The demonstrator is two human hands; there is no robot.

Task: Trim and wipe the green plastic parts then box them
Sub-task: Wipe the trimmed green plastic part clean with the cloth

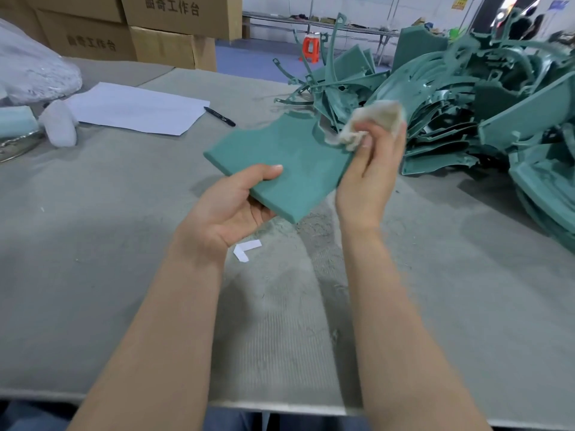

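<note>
A flat green plastic part (289,157) is held above the grey table (124,228) at the centre of the view. My left hand (230,206) grips its near edge, thumb on top and fingers underneath. My right hand (370,169) holds a crumpled beige cloth (370,122) against the part's right end. A large pile of green plastic parts (466,98) lies on the table to the right.
White paper sheets (133,107) and a black marker (219,116) lie at the back left. A white plastic bag (31,70) sits at the far left. Cardboard boxes (161,29) stand behind the table. A scrap of white tape (245,248) lies near my left wrist.
</note>
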